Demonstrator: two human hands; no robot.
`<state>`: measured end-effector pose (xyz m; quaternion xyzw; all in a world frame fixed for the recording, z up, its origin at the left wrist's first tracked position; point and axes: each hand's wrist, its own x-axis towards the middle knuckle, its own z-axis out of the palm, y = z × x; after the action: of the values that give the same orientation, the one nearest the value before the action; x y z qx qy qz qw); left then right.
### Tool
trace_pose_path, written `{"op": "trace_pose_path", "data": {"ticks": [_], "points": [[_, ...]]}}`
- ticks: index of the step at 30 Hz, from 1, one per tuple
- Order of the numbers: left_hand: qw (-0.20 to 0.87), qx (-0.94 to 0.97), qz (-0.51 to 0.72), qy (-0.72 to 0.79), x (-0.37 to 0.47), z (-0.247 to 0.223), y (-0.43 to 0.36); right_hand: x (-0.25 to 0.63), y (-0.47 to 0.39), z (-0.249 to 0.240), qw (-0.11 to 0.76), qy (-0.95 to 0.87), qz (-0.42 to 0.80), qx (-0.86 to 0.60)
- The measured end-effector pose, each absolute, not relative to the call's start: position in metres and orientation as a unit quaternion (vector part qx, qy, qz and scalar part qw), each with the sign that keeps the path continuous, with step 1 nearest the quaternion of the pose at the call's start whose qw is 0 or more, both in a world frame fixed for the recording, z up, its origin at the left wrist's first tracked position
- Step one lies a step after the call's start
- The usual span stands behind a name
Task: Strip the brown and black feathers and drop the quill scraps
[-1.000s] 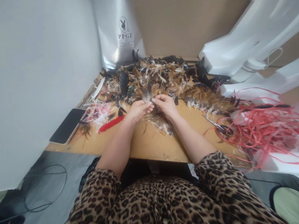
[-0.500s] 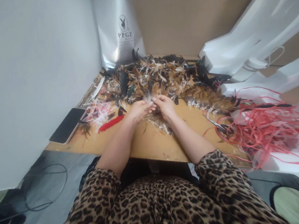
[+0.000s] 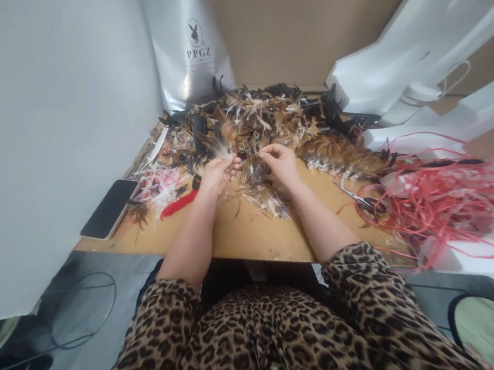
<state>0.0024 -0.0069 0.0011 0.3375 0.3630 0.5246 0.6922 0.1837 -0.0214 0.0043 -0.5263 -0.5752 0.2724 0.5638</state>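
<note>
My left hand (image 3: 218, 175) pinches a small bunch of brown and whitish feathers (image 3: 223, 140), fanned upward from the fingertips. To its right, apart from it, my right hand (image 3: 280, 162) has thumb and forefinger pressed together; anything between them is too small to make out. Behind both hands spreads a heap of brown, black and white feathers (image 3: 266, 112). A smaller feather pile (image 3: 268, 197) lies on the table between my forearms.
A phone (image 3: 110, 209), pink and white strips (image 3: 158, 182) and a red strip (image 3: 178, 205) are at the left. Scissors (image 3: 358, 198) and tangled red ribbon (image 3: 456, 204) lie right. A silver bag (image 3: 193, 67) stands behind.
My hands have moved apart from their touching position. The feather bunch has gone left with my left hand, and my right hand has shifted slightly right and up.
</note>
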Motion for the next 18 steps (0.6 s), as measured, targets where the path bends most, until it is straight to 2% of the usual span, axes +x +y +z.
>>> {"op": "trace_pose_path", "data": {"ticks": [4, 8, 13, 18], "points": [[0.692, 0.305, 0.548, 0.358, -0.001, 0.003, -0.004, 0.195, -0.022, 0.004, 0.445, -0.691, 0.139, -0.552], [0.696, 0.302, 0.539, 0.367, 0.0, 0.003, -0.006, 0.186, -0.028, 0.003, 0.354, -0.736, 0.081, -0.572], [0.703, 0.309, 0.532, 0.358, 0.002, 0.002, -0.007, 0.171, -0.032, -0.005, 0.301, -0.76, 0.05, -0.574], [0.694, 0.305, 0.539, 0.368, 0.002, 0.002, -0.006, 0.157, -0.031, -0.009, 0.295, -0.763, 0.013, -0.575]]}}
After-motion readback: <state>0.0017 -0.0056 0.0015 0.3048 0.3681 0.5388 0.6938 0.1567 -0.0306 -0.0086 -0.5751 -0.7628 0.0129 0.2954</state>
